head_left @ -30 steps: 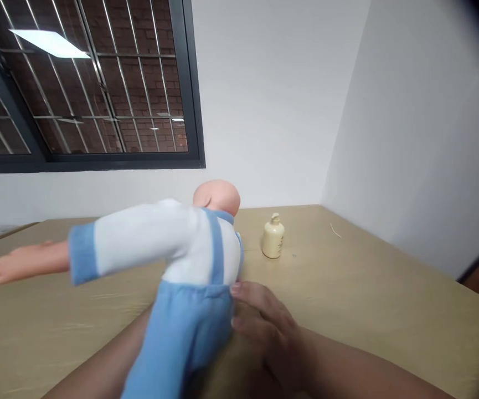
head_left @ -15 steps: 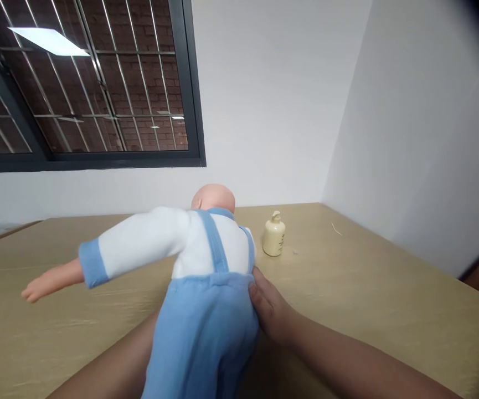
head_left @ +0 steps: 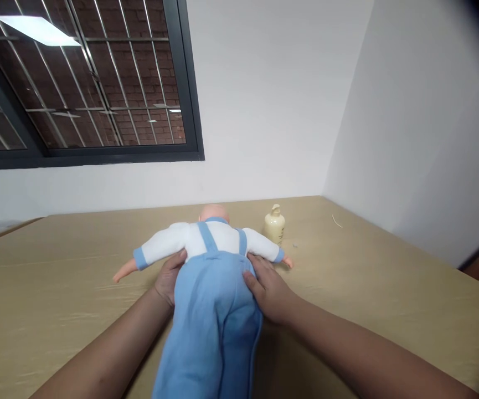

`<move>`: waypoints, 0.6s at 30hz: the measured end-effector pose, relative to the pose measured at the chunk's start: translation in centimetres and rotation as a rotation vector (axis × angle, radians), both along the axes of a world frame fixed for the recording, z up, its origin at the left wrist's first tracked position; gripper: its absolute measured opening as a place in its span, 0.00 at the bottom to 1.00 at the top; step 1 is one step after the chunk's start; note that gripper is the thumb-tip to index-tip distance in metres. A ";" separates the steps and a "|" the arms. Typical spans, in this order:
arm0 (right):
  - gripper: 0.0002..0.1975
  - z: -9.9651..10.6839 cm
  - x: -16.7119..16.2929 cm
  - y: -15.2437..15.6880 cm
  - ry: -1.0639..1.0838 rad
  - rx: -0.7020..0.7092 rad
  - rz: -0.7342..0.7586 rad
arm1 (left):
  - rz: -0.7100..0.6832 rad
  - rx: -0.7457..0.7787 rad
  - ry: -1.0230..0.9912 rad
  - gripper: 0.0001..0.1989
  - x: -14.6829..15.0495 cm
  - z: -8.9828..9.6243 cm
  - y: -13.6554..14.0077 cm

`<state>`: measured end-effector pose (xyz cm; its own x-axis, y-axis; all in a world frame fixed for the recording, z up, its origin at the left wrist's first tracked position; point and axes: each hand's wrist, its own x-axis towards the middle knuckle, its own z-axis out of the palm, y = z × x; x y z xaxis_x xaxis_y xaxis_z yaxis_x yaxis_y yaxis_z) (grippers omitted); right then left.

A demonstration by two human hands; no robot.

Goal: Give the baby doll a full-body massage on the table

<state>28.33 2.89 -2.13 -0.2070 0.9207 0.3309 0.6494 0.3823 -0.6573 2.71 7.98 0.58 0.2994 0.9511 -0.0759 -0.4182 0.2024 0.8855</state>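
A baby doll [head_left: 218,277] in a white top and light blue overalls lies face down in front of me, its head pointing away and its arms spread to both sides. On the left of its waist, my left hand [head_left: 171,280] grips the doll's side, with the fingers partly hidden under the body. My right hand [head_left: 270,288] holds the opposite side, thumb on the blue cloth near the hip. The doll's lower legs run out of view at the bottom.
A cream pump bottle [head_left: 274,224] stands on the tan tabletop [head_left: 347,277] beyond the doll's right arm. Behind it are white walls and a barred window [head_left: 98,83]. A thin pale strip [head_left: 336,221] and a small scrap [head_left: 295,245] lie at the right.
The doll has levelled out and sunk lower, farther onto the table. Its right arm has come into view, and my left hand, formerly hidden behind it, now shows.
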 end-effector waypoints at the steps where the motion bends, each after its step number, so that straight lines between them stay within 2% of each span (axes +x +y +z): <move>1: 0.35 -0.1 0.0 0.1 -0.018 0.006 0.000 | -0.032 -0.052 -0.020 0.30 0.0 -0.1 -0.1; 5: 0.32 -0.6 -0.2 0.3 -0.090 0.013 -0.009 | -0.105 -0.219 0.024 0.32 0.4 -0.2 -0.4; 10: 0.30 -1.0 -0.3 0.5 -0.120 -0.018 -0.010 | -0.144 -0.208 0.103 0.30 0.8 0.0 -0.2; 13: 0.31 -1.0 0.0 0.8 -0.125 -0.039 -0.011 | -0.095 -0.215 0.294 0.30 0.5 0.0 0.1; 15: 0.31 -0.9 0.2 1.0 -0.127 -0.045 -0.001 | -0.027 -0.154 0.459 0.29 0.0 0.1 0.3; 18: 0.29 -0.3 0.4 1.2 -0.109 -0.056 0.024 | 0.000 0.080 0.685 0.26 -0.9 0.7 0.9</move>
